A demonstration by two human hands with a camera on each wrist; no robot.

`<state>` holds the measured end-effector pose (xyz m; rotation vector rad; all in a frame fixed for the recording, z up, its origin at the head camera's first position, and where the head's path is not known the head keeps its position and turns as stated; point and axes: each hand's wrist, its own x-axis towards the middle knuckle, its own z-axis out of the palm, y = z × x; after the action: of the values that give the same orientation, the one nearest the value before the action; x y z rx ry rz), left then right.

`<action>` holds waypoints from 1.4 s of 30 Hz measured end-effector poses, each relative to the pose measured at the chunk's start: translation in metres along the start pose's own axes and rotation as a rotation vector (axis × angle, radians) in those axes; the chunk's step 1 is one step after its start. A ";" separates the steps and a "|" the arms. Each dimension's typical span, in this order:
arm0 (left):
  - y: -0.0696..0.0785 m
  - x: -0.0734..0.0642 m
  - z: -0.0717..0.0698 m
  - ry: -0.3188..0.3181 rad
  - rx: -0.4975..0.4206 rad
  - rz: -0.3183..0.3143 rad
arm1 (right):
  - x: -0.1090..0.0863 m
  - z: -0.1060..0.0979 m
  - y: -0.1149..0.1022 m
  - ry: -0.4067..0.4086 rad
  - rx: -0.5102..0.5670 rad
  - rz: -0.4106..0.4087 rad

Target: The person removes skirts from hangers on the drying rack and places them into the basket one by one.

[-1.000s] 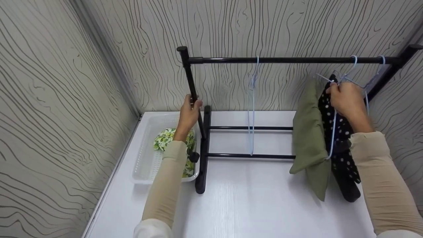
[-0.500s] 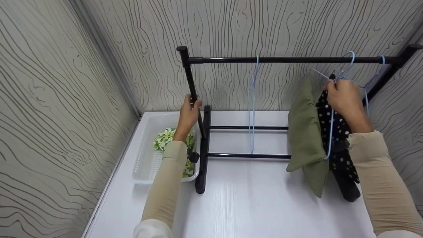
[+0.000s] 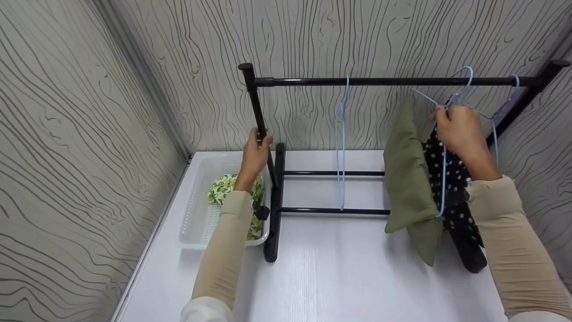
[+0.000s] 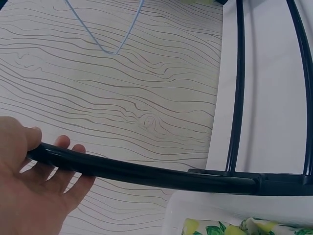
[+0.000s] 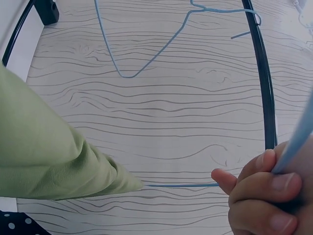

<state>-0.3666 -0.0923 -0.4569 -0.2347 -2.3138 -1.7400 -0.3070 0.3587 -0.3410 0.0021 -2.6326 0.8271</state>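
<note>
My left hand (image 3: 254,156) grips the black left upright (image 3: 257,107) of a clothes rack; in the left wrist view its thumb and fingers (image 4: 80,188) wrap round the tube. At the rack's right side my right hand (image 3: 464,132) holds a light blue wire hanger (image 3: 443,179) near its neck, the hook standing at and above the rail. An olive green garment (image 3: 409,174) hangs draped on that hanger, also large in the right wrist view. Close behind my right hand hangs a black garment with white dots (image 3: 453,170), partly hidden by hand and sleeve.
One bare blue hanger (image 3: 343,147) hangs mid-rail (image 3: 304,81), and another hanger (image 3: 496,138) hangs near the right post. A white plastic basket (image 3: 190,223) with lemon-print cloth (image 3: 222,188) stands left of the rack on the white table (image 3: 321,277). Patterned walls (image 3: 308,36) enclose it.
My right hand has moved left and slightly up with the hanger and green garment; the hook has risen and shifted left along the rail. The left hand has stayed on the upright.
</note>
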 end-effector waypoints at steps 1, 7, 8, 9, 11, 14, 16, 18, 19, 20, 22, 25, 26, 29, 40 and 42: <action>0.000 0.000 0.000 0.000 -0.001 0.001 | 0.000 0.000 -0.001 0.007 -0.001 -0.007; 0.000 0.001 0.000 0.007 0.010 0.011 | -0.002 0.002 -0.007 0.026 -0.005 -0.033; 0.000 0.001 0.000 0.010 0.013 0.009 | -0.003 0.002 -0.008 0.020 0.001 -0.032; 0.000 0.001 0.000 0.012 0.014 0.006 | -0.003 0.003 -0.009 0.015 0.006 -0.032; 0.000 0.000 0.000 0.015 0.016 0.002 | -0.004 0.004 -0.010 0.008 0.013 -0.030; -0.001 0.000 0.001 0.028 0.017 0.011 | -0.005 0.006 -0.013 0.000 0.018 -0.022; -0.001 -0.001 0.002 0.053 0.023 0.034 | -0.005 0.007 -0.015 -0.005 0.016 -0.018; -0.002 -0.002 0.003 0.089 0.028 0.058 | -0.006 0.007 -0.017 -0.010 0.019 -0.013; -0.002 -0.002 0.003 0.108 0.028 0.068 | -0.007 0.007 -0.018 -0.008 0.022 -0.012; -0.002 -0.003 0.004 0.127 0.028 0.077 | -0.008 0.007 -0.019 -0.007 0.022 -0.009; -0.002 -0.004 0.004 0.169 0.020 0.089 | -0.009 0.007 -0.021 -0.003 0.022 -0.011; -0.001 -0.004 0.004 0.239 0.004 0.103 | -0.010 0.008 -0.022 0.006 0.019 -0.017; -0.001 -0.005 0.004 0.262 -0.004 0.109 | -0.010 0.008 -0.023 0.005 0.016 -0.019; 0.000 -0.006 0.003 0.314 -0.018 0.124 | -0.011 0.008 -0.024 0.010 0.011 -0.020; -0.003 -0.016 0.020 0.272 -0.002 0.111 | -0.012 0.011 -0.032 0.045 0.020 -0.047; -0.005 -0.017 0.024 0.248 -0.001 0.095 | -0.012 0.011 -0.034 0.043 0.015 -0.045</action>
<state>-0.3538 -0.0699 -0.4724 -0.1190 -2.0911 -1.6231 -0.2959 0.3230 -0.3349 0.0476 -2.5762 0.8229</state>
